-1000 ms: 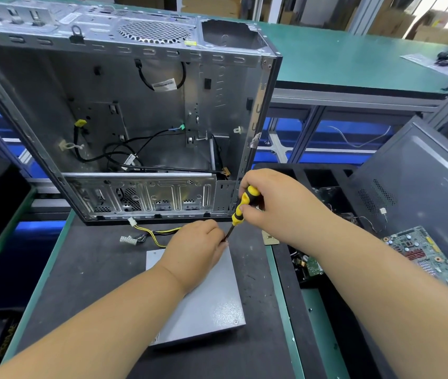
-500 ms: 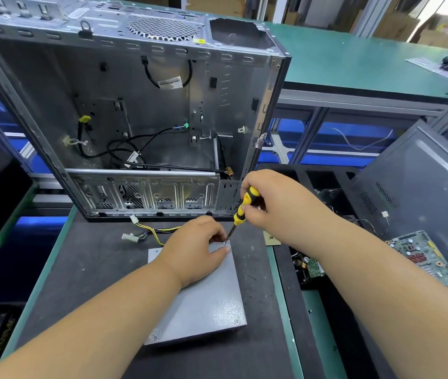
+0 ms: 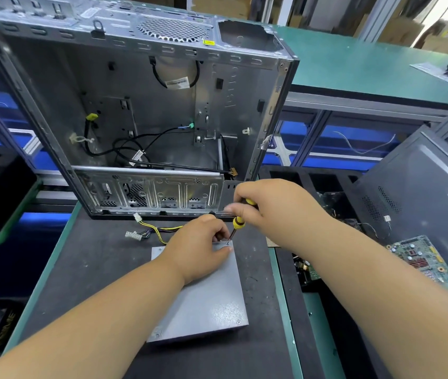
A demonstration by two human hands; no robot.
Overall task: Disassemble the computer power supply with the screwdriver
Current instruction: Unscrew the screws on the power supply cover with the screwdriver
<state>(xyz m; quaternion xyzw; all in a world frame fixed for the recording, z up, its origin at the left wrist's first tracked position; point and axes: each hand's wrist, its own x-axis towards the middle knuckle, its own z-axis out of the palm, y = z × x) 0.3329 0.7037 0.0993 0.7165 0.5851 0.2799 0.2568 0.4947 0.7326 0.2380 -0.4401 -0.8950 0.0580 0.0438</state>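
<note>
Now the right hand [image 3: 269, 203] grips the screwdriver [image 3: 238, 222], tip in the far right corner screw [image 3: 227, 243] of the power supply [image 3: 206, 296] lying flat on the near mat. The left hand [image 3: 198, 250] presses the lid, fingertips curled around the tip. Keep the shaft upright and push down firmly to avoid slipping.

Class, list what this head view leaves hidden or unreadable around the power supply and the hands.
- Left hand covers the power supply lid's far part.
- Screwdriver handle's top: hidden inside the right hand.
- Right hand's fingers: blurred.
- Label inside the computer case: too small.
</note>
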